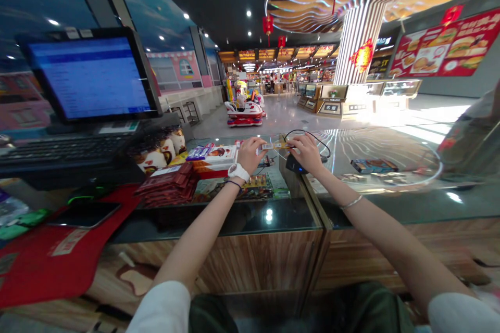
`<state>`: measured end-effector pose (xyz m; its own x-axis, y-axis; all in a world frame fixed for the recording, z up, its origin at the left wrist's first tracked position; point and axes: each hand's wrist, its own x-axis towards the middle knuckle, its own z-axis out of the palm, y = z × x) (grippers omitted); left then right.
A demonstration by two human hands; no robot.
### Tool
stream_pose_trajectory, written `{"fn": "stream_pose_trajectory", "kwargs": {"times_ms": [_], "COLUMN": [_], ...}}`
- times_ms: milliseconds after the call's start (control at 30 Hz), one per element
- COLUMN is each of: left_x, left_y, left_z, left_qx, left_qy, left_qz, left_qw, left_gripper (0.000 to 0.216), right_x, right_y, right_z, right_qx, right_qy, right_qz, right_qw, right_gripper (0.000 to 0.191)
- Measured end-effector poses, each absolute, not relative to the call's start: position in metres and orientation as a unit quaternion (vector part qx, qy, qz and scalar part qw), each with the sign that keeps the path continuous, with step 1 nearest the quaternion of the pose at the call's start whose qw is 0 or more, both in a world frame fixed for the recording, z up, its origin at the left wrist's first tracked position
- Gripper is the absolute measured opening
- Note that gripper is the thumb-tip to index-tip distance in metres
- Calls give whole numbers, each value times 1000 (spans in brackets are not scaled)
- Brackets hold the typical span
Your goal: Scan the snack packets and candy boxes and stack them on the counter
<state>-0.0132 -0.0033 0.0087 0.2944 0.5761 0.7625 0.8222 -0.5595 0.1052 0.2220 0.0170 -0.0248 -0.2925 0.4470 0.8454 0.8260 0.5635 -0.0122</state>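
Observation:
My left hand (250,155) and my right hand (307,155) are closed on the two ends of a slim yellowish pack (274,145) with a pale printed label, held level above the glass counter (250,221). Just below my right hand sits a small black device (296,165) with a blue light and a looping black cable (326,141); my fingers hide part of it. Left of my left hand lie boxed goods (214,158) in white, orange and purple. Dark red packets (167,184) are stacked nearer to me.
At the left stand a lit monitor (91,75) and a black keyboard (66,152). A dark tablet-like slab (88,215) rests on red cloth (58,265). Across the right glass lies a flat blue box (374,166). A blurred person-like shape (474,135) stands beyond the counter.

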Motion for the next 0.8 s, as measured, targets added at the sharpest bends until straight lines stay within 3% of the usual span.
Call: {"fn": "stream_pose_trajectory", "kwargs": {"times_ms": [367,533,633,800], "left_x": [-20,-23,-25,-26], "left_y": [5,7,10,14], "left_z": [-5,-9,-9,-8], "left_qx": [-793,-773,-767,-765], "left_qy": [-451,-457,-456,-461], "left_qz": [-375,-405,-416,-412], "left_qw": [162,175,176,178], "left_gripper": [17,14,14,14], "right_x": [219,237,268,309], "right_y": [17,20,28,37], "right_z": [-28,-11,-5,-17], "right_qx": [-407,-371,-370,-370], "right_qy": [-781,-801,-798,-855], "right_qz": [-220,-158,-100,24], "right_qw": [419,442,465,362], "right_gripper": [24,45,45,52]}}
